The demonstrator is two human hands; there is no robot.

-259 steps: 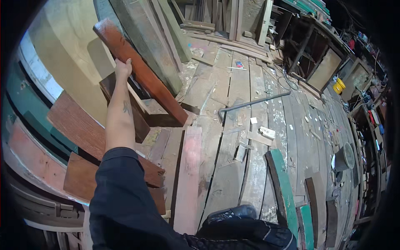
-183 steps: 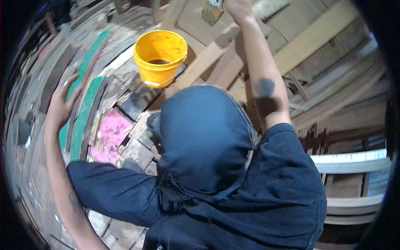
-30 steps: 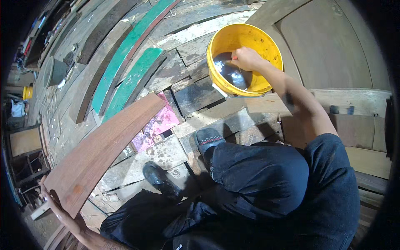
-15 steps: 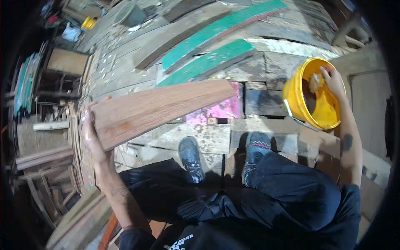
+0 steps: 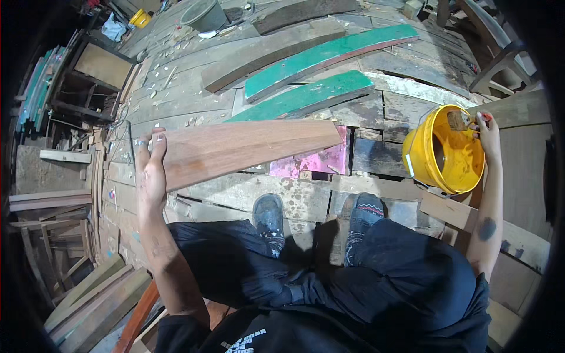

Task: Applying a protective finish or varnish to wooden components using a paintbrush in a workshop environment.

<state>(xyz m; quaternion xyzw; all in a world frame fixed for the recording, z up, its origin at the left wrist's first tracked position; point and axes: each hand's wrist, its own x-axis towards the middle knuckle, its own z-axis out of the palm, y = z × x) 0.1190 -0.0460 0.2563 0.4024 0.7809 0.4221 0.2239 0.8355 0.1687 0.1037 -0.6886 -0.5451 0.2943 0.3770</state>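
Gripping the near end of a long reddish-brown wooden plank (image 5: 247, 150), the left hand (image 5: 151, 170) has its fingers (image 5: 158, 141) held close together and curled over the plank's end edge, thumb side under the board; a ring shows on one finger. Plank runs from that hand out to the right, slightly curved, held up above the floor, its far end over a pink-painted board piece (image 5: 312, 162).

Right hand (image 5: 487, 132) pinches the red handle of a small paintbrush (image 5: 465, 119), fingers closed tight around it. Brush bristles sit over the open mouth of a round yellow plastic bucket (image 5: 438, 156), at its far rim; cannot tell if the bristles touch the rim. Bucket stands on the plank floor, right of the person's feet, with yellowish liquid inside.

Two dark shoes (image 5: 269, 215) below the plank, planted on worn grey floorboards (image 5: 235, 197). Dark trousers and dark sleeve fill the lower frame.

Beyond the plank: two green-painted curved boards (image 5: 306, 97) lying side by side, a bare grey curved board (image 5: 265, 56) farther out, a grey tub (image 5: 203, 13) at the top edge. Stacked timber (image 5: 53, 194) on the left, wooden frame (image 5: 88, 76) upper left.
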